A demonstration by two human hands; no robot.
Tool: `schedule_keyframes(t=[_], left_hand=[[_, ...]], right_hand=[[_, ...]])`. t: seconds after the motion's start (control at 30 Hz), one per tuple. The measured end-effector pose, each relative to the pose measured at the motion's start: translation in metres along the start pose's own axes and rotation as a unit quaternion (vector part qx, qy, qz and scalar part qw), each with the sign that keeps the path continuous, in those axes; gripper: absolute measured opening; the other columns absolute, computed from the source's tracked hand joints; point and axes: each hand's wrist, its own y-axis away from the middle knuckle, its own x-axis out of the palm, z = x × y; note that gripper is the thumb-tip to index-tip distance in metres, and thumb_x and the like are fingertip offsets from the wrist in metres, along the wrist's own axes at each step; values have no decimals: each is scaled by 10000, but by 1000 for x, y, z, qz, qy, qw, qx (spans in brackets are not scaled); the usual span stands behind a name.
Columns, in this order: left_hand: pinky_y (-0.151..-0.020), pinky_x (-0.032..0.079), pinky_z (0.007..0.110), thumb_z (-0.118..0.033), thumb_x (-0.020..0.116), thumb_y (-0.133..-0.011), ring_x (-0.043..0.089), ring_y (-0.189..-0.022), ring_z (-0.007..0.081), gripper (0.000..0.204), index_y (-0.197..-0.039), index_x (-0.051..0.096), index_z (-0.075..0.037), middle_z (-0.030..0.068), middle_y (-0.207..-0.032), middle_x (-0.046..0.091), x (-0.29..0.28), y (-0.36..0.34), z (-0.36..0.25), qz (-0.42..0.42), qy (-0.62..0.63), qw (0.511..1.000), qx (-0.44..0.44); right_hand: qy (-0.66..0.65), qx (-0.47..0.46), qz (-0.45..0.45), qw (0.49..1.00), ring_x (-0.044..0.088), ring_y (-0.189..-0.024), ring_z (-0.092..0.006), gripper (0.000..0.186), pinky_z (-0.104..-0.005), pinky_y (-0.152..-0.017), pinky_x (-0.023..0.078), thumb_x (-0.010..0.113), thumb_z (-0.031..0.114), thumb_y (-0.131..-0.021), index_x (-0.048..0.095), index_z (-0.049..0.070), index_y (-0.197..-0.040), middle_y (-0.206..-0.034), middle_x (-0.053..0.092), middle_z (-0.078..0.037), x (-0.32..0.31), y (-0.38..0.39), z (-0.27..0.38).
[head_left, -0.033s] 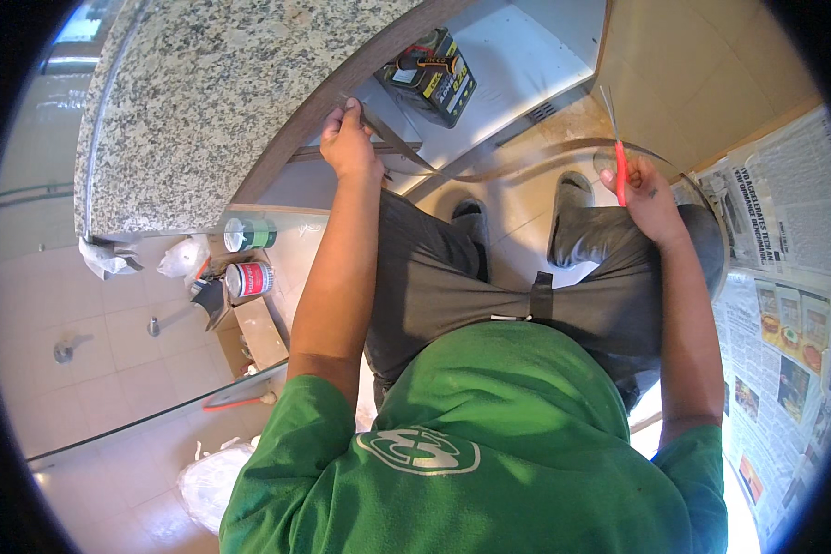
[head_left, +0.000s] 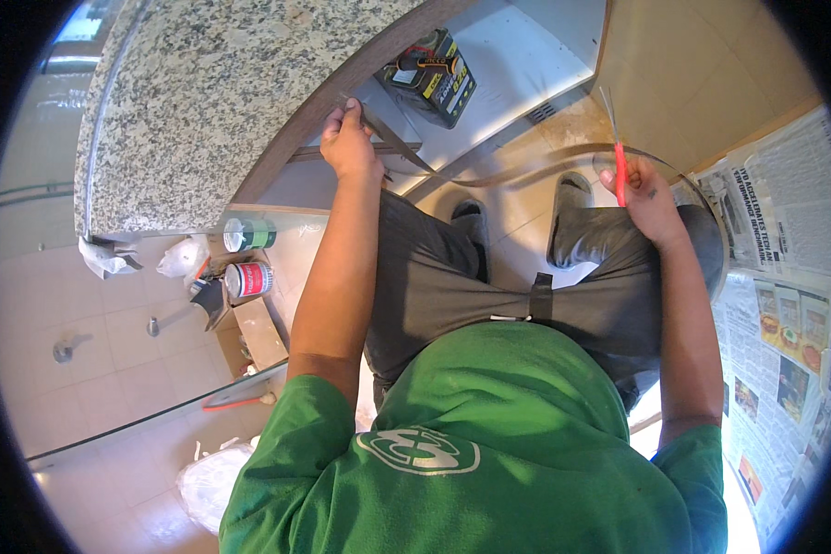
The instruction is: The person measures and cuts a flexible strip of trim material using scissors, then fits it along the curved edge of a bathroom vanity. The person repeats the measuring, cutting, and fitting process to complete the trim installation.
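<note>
My left hand [head_left: 346, 143] is up at the dark wood-look front edge [head_left: 291, 134] of the counter, thumb and fingers pinched on one end of a thin brown edging strip [head_left: 512, 173]. From there the strip twists across the cabinet opening and curves past my right hand, looping down beside my right leg. My right hand [head_left: 651, 194], over my right thigh, grips red-handled scissors [head_left: 620, 171], their thin blades pointing away from me. Whether the right fingers also touch the strip is unclear.
A speckled granite countertop [head_left: 185, 111] spans the upper left. Inside the cabinet stands a black-and-yellow can [head_left: 439, 83]. Beyond a glass edge at left are a green-and-white tin [head_left: 249, 234], a red-and-white tin [head_left: 249, 279] and a cardboard box [head_left: 260, 334]. Newspaper [head_left: 785, 305] covers the surface at right.
The strip's free span between my hands has shifted, sagging a little nearer me on the left and bowing up near my right hand. Both hands stay nearly still.
</note>
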Motion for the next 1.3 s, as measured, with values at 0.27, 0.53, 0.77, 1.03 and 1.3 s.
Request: schedule_keyframes(t=[0.27, 0.53, 0.77, 1.03, 1.3], left_hand=[[-567, 439, 252, -143, 758, -909, 564, -689, 107, 335, -1139, 633, 67, 58, -873, 665, 5, -6, 2, -29, -25, 999, 11], [-614, 447, 252, -162, 748, -919, 570, -679, 120, 254, -1037, 641, 36, 55, -844, 663, 2, -11, 7, -19, -15, 999, 38], [-598, 457, 253, -219, 651, -997, 584, -704, 119, 223, -1076, 621, -13, 50, -871, 663, -21, 24, 2, 173, -66, 983, -18], [-519, 403, 232, -228, 621, -1011, 508, -582, 66, 202, -1004, 626, -26, -2, -754, 600, -16, 136, -104, 342, -88, 934, -46], [-578, 398, 241, -211, 631, -999, 474, -669, 34, 192, -978, 630, -20, -42, -749, 558, 0, 157, -146, 451, -175, 874, 35]], right_hand=[[61, 28, -12, 998, 489, -744, -113, 435, -277, -680, 418, 814, 438, -858, 637, 49, -942, -785, 557, 15, -1, -7, -3], [7, 13, 3, 1000, 518, -762, -102, 407, -279, -701, 436, 828, 377, -856, 633, 48, -996, -823, 588, 22, -1, -7, -2], [-39, 9, 22, 999, 548, -778, -87, 308, -244, -710, 454, 796, 277, -897, 620, 50, -1008, -844, 595, 24, -1, -4, 1], [-236, -21, 203, 950, 643, -810, -132, 427, -286, -756, 539, 860, 300, -806, 608, 39, -1032, -900, 654, -38, 10, 69, 65], [-186, -17, 290, 939, 660, -813, -137, 736, -268, -748, 493, 878, 573, -710, 603, 7, -1092, -914, 670, -58, 33, 102, 132]])
